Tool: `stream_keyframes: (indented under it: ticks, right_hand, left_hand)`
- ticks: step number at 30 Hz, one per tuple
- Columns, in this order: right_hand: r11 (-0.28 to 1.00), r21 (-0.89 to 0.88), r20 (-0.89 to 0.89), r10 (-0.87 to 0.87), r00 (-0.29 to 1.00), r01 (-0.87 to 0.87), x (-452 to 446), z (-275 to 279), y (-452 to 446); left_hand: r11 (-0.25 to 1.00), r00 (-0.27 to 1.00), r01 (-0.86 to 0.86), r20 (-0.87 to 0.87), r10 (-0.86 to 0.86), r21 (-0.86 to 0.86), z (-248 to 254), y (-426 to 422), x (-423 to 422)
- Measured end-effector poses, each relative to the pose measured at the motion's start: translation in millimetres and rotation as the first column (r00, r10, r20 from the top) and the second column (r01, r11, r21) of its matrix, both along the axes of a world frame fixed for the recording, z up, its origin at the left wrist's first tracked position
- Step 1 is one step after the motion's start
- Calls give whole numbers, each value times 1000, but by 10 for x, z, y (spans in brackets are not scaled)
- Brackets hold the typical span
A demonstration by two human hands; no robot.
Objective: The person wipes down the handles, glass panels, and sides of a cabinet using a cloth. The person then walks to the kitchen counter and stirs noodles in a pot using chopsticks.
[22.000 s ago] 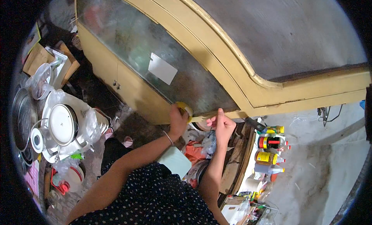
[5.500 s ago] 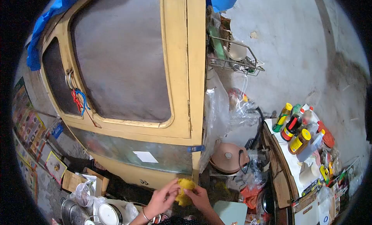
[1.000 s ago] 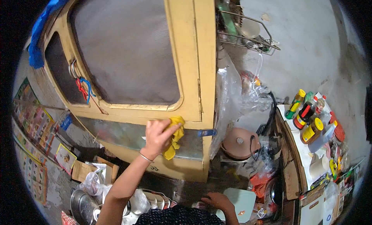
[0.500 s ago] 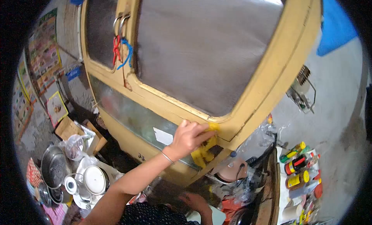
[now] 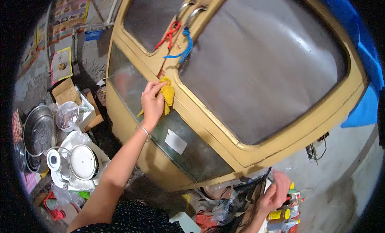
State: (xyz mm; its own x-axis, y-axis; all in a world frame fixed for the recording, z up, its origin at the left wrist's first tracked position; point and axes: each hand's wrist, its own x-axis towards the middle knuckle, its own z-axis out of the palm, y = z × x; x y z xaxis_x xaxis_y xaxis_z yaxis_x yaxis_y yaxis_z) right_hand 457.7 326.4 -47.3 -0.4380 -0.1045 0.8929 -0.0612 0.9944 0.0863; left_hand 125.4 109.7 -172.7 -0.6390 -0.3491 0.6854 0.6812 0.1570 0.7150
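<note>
My left hand point(image 5: 152, 103), with a bangle on its wrist, is closed on a yellow cloth point(image 5: 168, 95). The cloth lies against the yellowish frame of a cabinet point(image 5: 212, 122), just below the gap between its two doors and above the dark glass strip point(image 5: 206, 154). My right hand point(image 5: 276, 191) hangs over the lower right area, near the bottles, with nothing visible in it. It is slightly blurred, its thumb apart from the loosely bent fingers. Metal handles point(image 5: 195, 15) sit on the doors, with a red tie point(image 5: 170, 34) and a blue tie point(image 5: 185, 47) hanging from them.
Pots point(image 5: 39, 130), a white lidded pot point(image 5: 83, 162) and a cardboard box point(image 5: 65, 91) crowd the left side. Several bottles point(image 5: 279, 214) stand at lower right. A blue sheet point(image 5: 363, 106) hangs beside the cabinet. A white paper piece point(image 5: 175, 141) sticks to the glass strip.
My left hand has moved the cloth from the door's lower right corner up and left along the frame. My right hand has risen to the right. The view has turned.
</note>
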Motion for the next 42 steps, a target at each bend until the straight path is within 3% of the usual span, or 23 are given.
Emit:
stream_keyframes:
  ticks: [2,4,6,7,10,13,16,17,19,20,23,27,33,36,39,42]
  right_hand:
    - [982,189,8,-18,1000,16,-198,203,163]
    - [928,361,34,-109,993,90,-383,343,269]
    - [906,410,8,-119,993,105,-540,343,401]
    - [887,443,-23,-136,990,132,-618,334,465]
    - [875,472,-96,-74,993,111,-719,292,632]
    - [878,464,-149,-55,987,119,-779,256,687]
    - [881,460,-152,-46,987,112,-805,245,710]
    - [879,459,-159,-62,985,129,-797,238,703]
    - [877,467,-160,-46,986,116,-791,235,686]
    - [876,471,-166,-26,986,102,-808,241,681]
    - [883,455,-155,-49,987,116,-802,222,687]
    - [876,463,-174,-62,983,137,-830,238,639]
    - [877,454,-162,-92,983,157,-794,212,648]
    - [871,468,-181,-75,981,153,-807,205,669]
    - [868,468,-186,-85,979,164,-807,194,697]
    - [853,496,-193,-75,978,163,-812,218,686]
  left_hand:
    - [996,999,-40,-19,39,-74,28,-79,-51]
    - [999,999,-14,33,15,-31,33,-65,-37]
    - [996,998,52,19,-53,67,40,30,42]
    - [998,998,61,3,-61,4,1,90,115]
    - [965,990,137,-10,-143,-224,5,127,487]
    - [950,977,176,-74,-202,-259,-40,116,481]
    - [942,992,104,-32,-120,-320,17,-6,347]
    - [942,992,104,-31,-120,-318,28,-46,278]
    - [996,998,53,-9,-54,-65,72,-120,100]
    - [997,999,50,-13,-50,-53,165,-179,57]
    - [991,992,29,-125,-13,128,402,-375,-133]
    - [998,966,45,-250,-57,-53,742,-292,-513]
    - [998,994,65,-93,-66,-15,15,-197,-399]
    - [993,992,110,-49,-113,-50,-72,-340,-344]
    - [993,993,85,-93,-77,86,171,-422,-459]
    - [996,981,93,-170,-91,7,613,-499,-694]
